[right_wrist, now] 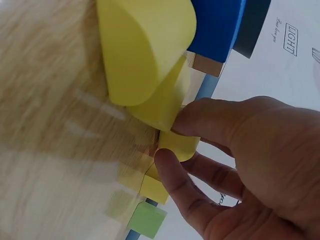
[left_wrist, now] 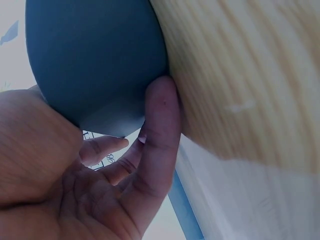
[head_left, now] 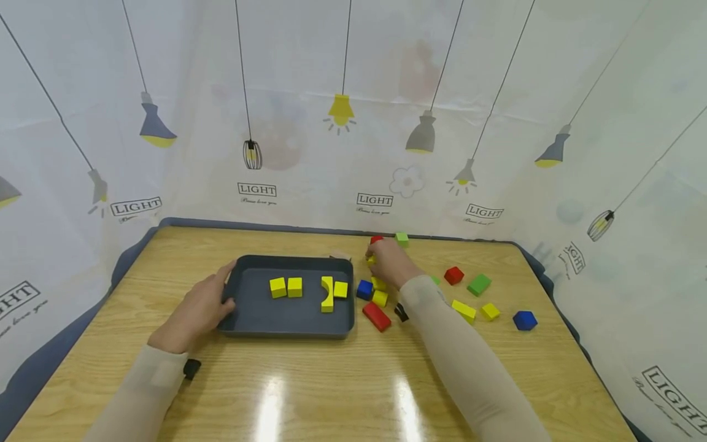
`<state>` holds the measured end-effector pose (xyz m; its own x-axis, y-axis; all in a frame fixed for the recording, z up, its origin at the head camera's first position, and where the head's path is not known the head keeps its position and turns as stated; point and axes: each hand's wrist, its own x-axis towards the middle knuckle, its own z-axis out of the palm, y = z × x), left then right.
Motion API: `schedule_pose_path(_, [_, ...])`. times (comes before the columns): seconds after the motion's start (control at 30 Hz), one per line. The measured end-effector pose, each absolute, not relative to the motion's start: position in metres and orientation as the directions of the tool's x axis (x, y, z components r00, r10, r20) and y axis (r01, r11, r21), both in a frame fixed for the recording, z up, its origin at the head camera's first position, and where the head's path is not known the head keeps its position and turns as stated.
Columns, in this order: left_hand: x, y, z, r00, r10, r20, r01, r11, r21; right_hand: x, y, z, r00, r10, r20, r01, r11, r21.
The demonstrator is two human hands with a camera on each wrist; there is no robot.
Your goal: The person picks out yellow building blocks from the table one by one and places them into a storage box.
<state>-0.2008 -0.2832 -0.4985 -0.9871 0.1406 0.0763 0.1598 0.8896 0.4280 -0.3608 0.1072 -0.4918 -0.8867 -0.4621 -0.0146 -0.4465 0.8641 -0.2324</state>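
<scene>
My left hand (head_left: 196, 307) grips the left end of a dark grey tray (head_left: 287, 335). In the left wrist view, fingers lie along the outside of the tray wall (left_wrist: 100, 60). Inside the tray are yellow cubes (head_left: 295, 287) and a yellow arch block (head_left: 327, 294). Beyond the tray's right side, my right hand (head_left: 393, 261) reaches over the loose blocks. Its thumb and fingers pinch a yellow block (right_wrist: 179, 145), partly covered by the thumb in the right wrist view. Closer to that camera are a yellow rounded block (right_wrist: 145, 45) and a blue block (right_wrist: 217, 25).
Around my right hand lie a blue cube (head_left: 364, 290), a red oblong block (head_left: 377, 317) and a light green block (head_left: 401, 239). Farther right are a red cube (head_left: 454, 275), a green block (head_left: 479, 284), yellow blocks (head_left: 463, 311) and a blue cube (head_left: 525, 320). A printed curtain borders the table.
</scene>
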Motion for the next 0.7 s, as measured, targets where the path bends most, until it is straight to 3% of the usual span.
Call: schedule_pose_path(0.7, [-0.202,-0.283,-0.499,-0.99,0.129,0.065,0.144,0.897,0.417,-0.351,0.109,-0.494,-0.899,-0.435,0.053,-0.43,0.85,-0.306])
